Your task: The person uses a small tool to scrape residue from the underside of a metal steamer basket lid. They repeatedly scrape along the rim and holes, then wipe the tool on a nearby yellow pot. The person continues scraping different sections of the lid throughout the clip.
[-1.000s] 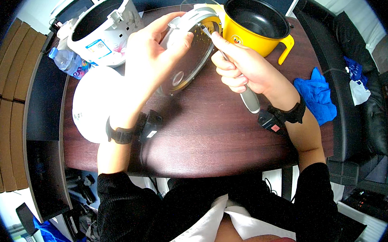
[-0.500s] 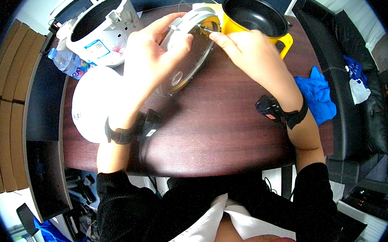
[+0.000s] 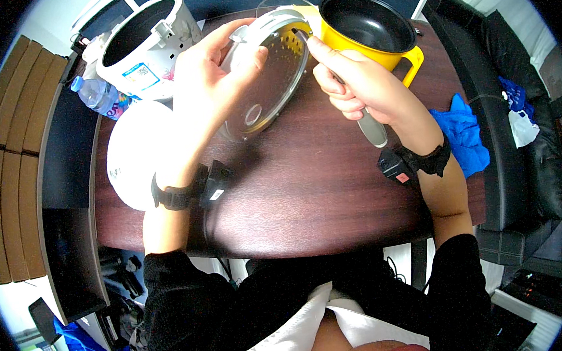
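My left hand (image 3: 222, 82) grips the raised rim of a lid (image 3: 268, 91) with grey plastic edging and a clear, glossy face, held tilted above the desk (image 3: 307, 173). My right hand (image 3: 346, 79) is wrapped round a slim tool with a grey handle (image 3: 372, 127); its tip meets or nearly meets the lid's upper right rim, partly hidden by my thumb. Just right of the lid stands a yellow pot (image 3: 374, 58) with a black inside. A white cooker body (image 3: 134, 78) stands at the back left, and a rounded white piece (image 3: 136, 153) lies beside my left forearm.
A plastic bottle (image 3: 93, 97) is by the cooker at left. A blue cloth (image 3: 460, 133) lies at the desk's right side. Stacked cardboard boxes (image 3: 9, 162) are at far left, a black sofa (image 3: 502, 173) at far right.
My right hand rolled over, hiding the tool's handle half a second ago, then rolled back, so the handle shows again, slightly higher than a second ago. The lid has barely moved.
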`<state>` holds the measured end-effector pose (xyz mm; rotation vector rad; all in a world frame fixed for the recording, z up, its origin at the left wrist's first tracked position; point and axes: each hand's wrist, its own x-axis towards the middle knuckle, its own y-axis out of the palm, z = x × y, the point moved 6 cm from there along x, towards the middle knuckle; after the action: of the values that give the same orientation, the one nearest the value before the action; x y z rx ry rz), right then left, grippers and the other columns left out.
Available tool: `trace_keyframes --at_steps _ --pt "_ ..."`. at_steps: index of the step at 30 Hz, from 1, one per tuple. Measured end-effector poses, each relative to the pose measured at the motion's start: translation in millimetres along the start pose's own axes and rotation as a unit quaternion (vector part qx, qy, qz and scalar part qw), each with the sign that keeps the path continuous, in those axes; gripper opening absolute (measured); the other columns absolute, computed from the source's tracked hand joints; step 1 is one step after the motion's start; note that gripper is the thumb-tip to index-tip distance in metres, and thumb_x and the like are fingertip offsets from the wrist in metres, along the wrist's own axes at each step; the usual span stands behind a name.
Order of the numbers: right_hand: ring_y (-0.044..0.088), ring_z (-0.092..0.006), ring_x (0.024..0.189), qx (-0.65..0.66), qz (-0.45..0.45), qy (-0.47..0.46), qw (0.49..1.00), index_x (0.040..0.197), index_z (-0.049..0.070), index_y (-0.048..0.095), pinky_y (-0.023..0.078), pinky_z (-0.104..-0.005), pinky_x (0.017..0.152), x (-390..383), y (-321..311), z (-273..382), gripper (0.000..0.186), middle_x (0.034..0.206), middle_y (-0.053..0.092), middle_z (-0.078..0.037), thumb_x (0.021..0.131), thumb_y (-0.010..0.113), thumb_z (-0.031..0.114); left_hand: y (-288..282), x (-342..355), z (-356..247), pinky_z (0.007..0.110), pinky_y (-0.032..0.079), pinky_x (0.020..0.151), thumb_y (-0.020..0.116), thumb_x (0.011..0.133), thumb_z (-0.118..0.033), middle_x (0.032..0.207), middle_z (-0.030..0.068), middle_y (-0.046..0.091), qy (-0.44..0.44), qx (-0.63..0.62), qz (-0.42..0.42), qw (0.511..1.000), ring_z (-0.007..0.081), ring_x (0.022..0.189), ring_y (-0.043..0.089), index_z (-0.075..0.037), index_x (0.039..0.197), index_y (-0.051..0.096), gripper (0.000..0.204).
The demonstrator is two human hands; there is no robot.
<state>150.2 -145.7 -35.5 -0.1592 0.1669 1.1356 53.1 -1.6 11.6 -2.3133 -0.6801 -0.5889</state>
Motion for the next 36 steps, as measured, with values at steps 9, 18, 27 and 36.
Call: trace_keyframes --at_steps 9,18,27,36 --pt "0.025 -0.0052 0.031 0.052 0.038 0.031 0.997 0.051 0.016 0.028 0.023 -0.0222 0.031 11 9 -14 0.062 0.040 0.024 0.006 0.090 0.037 0.062 1 -1 -1 0.026 0.050 0.069 0.066 0.079 -0.024 0.088 0.0136 0.069 -0.006 0.014 0.007 1.000 0.0149 0.078 0.065 -0.003 0.113 0.061 0.040" --pt "0.027 -0.0026 0.031 0.059 0.036 0.037 0.997 0.052 0.015 0.030 0.022 -0.0180 0.031 7 12 -12 0.058 0.043 0.026 0.007 0.095 0.035 0.054 1 -1 0 0.026 0.050 0.066 0.066 0.079 -0.024 0.087 0.0140 0.069 0.002 0.012 0.009 1.000 0.0144 0.075 0.065 -0.003 0.113 0.061 0.040" --pt "0.045 -0.0177 0.034 -0.246 -0.122 -0.130 0.953 0.052 0.004 0.053 0.039 -0.0338 0.037 6 -14 7 0.063 0.041 0.042 -0.006 0.091 0.044 0.053 5 -5 -11 0.027 0.052 0.071 0.065 0.078 -0.024 0.089 0.0169 0.069 0.005 0.022 0.018 1.000 0.0174 0.080 0.068 -0.003 0.112 0.061 0.040" --pt "0.057 -0.0301 0.046 -0.520 -0.348 -0.328 0.708 0.057 0.005 0.064 0.043 -0.0382 0.044 -39 -7 52 0.047 0.050 0.054 -0.015 0.085 0.059 0.042 4 -3 -9 0.028 0.052 0.071 0.066 0.078 -0.024 0.090 0.0176 0.068 -0.017 0.020 0.005 1.000 0.0183 0.081 0.067 -0.003 0.113 0.061 0.041"
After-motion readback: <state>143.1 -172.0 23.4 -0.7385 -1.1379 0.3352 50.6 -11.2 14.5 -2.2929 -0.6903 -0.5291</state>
